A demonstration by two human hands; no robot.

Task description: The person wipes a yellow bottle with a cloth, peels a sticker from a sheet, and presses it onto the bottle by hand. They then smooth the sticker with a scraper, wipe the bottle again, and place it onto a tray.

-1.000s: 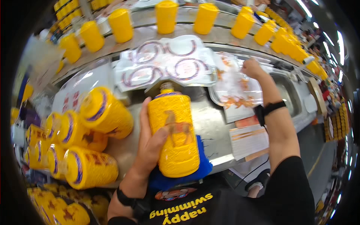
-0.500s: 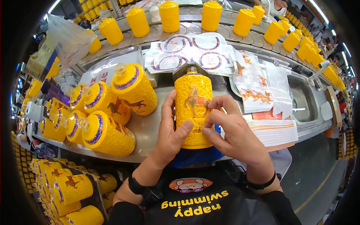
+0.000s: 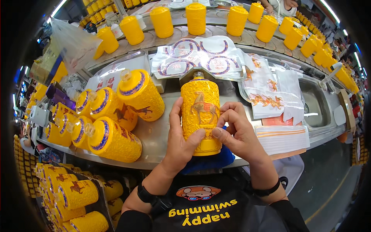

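A yellow embossed bottle [image 3: 201,98] lies in front of me, its clear glass neck pointing away into a dark angled metal rest [image 3: 193,72]. A horse decal [image 3: 205,108] with a red saddle is on its upper face, with a small dark and gold marking [image 3: 208,133] below it. My left hand [image 3: 181,133] wraps the bottle's left side, thumb across its lower face. At the lower right, my right hand [image 3: 237,133] is closed, its fingers curled beside the bottle and its thumb tip next to the marking. Anything pinched there is hidden. Blue cloth [image 3: 208,162] lies under the bottle's base.
Several finished-looking yellow bottles [image 3: 116,139] stand close together on the left. Beyond are ring-shaped decal sheets [image 3: 195,58]; horse decal sheets [image 3: 266,87] lie right, near a sink [image 3: 319,102]. A curved conveyor [image 3: 176,33] carries more bottles. Stacked bottles [image 3: 79,193] fill the lower left.
My right fingers have drawn back from the horse's rear, which now shows fully. The right thumb sits near the small marking. My left hand still holds the bottle. Bottles on the conveyor have shifted.
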